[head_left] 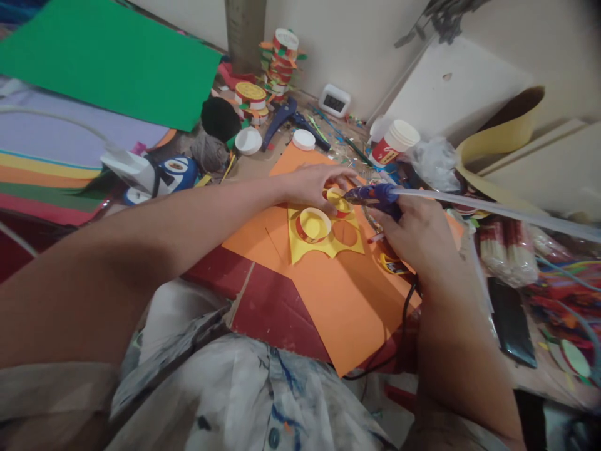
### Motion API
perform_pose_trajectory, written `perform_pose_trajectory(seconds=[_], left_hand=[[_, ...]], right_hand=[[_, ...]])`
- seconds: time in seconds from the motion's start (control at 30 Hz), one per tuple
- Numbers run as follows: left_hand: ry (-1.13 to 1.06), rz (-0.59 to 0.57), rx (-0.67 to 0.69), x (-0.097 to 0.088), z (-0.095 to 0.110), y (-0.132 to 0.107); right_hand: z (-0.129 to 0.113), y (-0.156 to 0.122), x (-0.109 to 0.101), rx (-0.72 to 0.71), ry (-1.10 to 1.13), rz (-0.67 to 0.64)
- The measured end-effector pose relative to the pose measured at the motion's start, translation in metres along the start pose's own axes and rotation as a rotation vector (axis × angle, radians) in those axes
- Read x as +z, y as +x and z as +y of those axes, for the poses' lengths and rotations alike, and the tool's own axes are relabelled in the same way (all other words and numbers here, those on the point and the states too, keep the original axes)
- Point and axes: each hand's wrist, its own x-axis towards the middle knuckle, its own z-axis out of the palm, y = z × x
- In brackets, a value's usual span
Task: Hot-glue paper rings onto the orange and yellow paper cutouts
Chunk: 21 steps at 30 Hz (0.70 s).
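My right hand (417, 228) is closed round a blue hot glue gun (375, 195), with a long whitish glue stick (493, 212) running out of its back. The gun's nozzle points into a small red-and-yellow paper cup ring (339, 205). My left hand (312, 183) curls its thumb and fingers about that ring, partly hiding it. A second cup ring (312, 225), white-rimmed, stands beside it on a yellow sheet (300, 249) with a round hole and scalloped edge. Underneath lie orange sheets (347, 313).
Behind my hands are a white lid (303, 139), a blue-handled tool (280, 122), stacked paper cups (394, 143) and a small digital clock (335, 101). Coloured sheets (107, 62) lie at the left. Bagged sticks (507, 250) and a black phone-like slab (511, 322) sit right. A black cord (407, 307) hangs near my right arm.
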Motion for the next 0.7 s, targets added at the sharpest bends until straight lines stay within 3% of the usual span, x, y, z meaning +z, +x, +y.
perform_pose_trajectory(seconds=[0.3, 0.47, 0.7], left_hand=[[0.078, -0.004, -0.002, -0.001, 0.0, 0.001], [0.069, -0.034, -0.03, -0.001, -0.004, 0.003], [0.022, -0.018, 0.001, 0.002, -0.004, 0.001]], right_hand=[[0.0, -0.002, -0.003, -0.012, -0.045, -0.007], [-0.001, -0.003, -0.006, 0.062, -0.101, -0.037], [-0.003, -0.003, 0.004, -0.02, -0.05, 0.0]])
